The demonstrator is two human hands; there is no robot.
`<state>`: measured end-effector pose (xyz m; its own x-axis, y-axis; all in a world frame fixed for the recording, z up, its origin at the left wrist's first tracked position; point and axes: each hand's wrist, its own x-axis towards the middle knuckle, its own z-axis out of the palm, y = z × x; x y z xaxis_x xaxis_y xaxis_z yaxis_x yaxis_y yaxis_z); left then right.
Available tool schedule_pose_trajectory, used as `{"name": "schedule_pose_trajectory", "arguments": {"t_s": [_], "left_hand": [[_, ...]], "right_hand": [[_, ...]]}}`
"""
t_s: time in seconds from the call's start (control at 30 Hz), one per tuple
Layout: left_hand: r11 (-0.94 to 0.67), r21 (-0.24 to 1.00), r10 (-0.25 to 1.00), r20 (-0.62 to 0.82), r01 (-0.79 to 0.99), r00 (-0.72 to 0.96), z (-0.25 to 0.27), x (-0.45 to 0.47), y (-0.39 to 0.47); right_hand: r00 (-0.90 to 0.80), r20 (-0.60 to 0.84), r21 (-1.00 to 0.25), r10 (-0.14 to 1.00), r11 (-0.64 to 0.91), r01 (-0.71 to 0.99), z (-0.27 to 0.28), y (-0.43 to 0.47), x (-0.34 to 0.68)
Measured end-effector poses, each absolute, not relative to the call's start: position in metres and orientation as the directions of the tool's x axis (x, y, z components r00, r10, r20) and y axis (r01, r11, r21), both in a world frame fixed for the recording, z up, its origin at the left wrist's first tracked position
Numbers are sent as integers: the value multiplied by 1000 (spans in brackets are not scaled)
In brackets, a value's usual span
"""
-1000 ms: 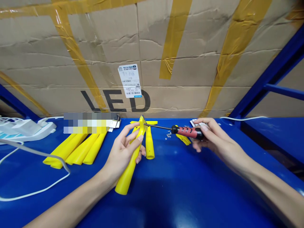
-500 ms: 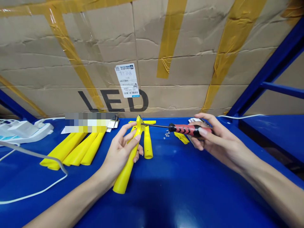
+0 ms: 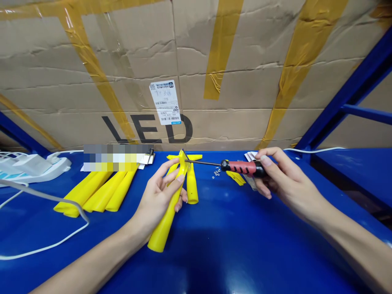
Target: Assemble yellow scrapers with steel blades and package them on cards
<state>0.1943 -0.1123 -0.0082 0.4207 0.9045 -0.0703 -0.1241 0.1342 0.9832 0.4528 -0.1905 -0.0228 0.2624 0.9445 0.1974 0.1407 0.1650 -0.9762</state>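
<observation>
My left hand (image 3: 162, 192) is wrapped round a yellow plastic handle (image 3: 165, 226), a hollow tube that narrows to a flat head with a thin dark edge at its top. In my right hand (image 3: 280, 173) is a screwdriver (image 3: 241, 167) with a red and black grip, held level and pointing left. Its shaft tip meets the head of the handle; whether a screw sits there is too small to tell. Just behind lies another yellow handle (image 3: 192, 190). Small screws and nuts (image 3: 217, 173) are scattered under the shaft, beside a small yellow piece (image 3: 235, 178).
Several yellow handles (image 3: 114, 196) lie at the left, their far ends blurred out. A white power strip (image 3: 45, 173) and a looping cable (image 3: 61, 244) are at the far left. A taped cardboard box (image 3: 245, 122) stands behind the blue surface (image 3: 232, 253).
My right fingers have shifted on the screwdriver's grip, with the thumb now higher at its end. The tip stays at the handle's head. The whole view has shifted slightly.
</observation>
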Motion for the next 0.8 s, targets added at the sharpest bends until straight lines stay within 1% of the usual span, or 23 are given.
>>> {"name": "schedule_pose_trajectory", "arguments": {"t_s": [0.03,0.07,0.17,0.2,0.27,0.4,0.47,0.57,0.63,0.73,0.8], "left_hand": [[138,982,905,-73,-127,420,-8,195,-113],[137,982,906,-72,-129,417,-7,195,-113],[127,983,913,-65,-132,402,-7,195,-113],[128,983,914,-65,-132,402,-7,195,-113],[135,982,909,-70,-130,412,-9,195,-113],[145,981,891,-74,-128,448,-13,195,-114],[143,981,892,-71,-130,447,-13,195,-114],[131,982,906,-61,-139,420,-10,195,-113],[123,982,911,-54,-144,410,-9,194,-113],[122,982,908,-52,-143,416,-10,194,-114],[116,984,905,-48,-136,422,-11,194,-114]], "right_hand": [[277,188,-978,942,153,141,-23,-190,453],[271,165,-985,948,143,101,-22,-190,452],[182,105,-987,978,125,-102,-15,-194,451],[166,107,-984,980,129,-126,-13,-195,451],[194,140,-985,971,157,-70,-11,-196,452],[309,204,-974,929,163,154,-16,-192,454],[320,191,-977,928,148,153,-17,-190,454],[239,145,-988,960,152,-12,-14,-193,452],[204,168,-982,964,182,-50,-12,-195,451],[219,226,-973,949,212,85,-16,-194,452],[229,215,-968,949,176,181,-21,-192,453]]}}
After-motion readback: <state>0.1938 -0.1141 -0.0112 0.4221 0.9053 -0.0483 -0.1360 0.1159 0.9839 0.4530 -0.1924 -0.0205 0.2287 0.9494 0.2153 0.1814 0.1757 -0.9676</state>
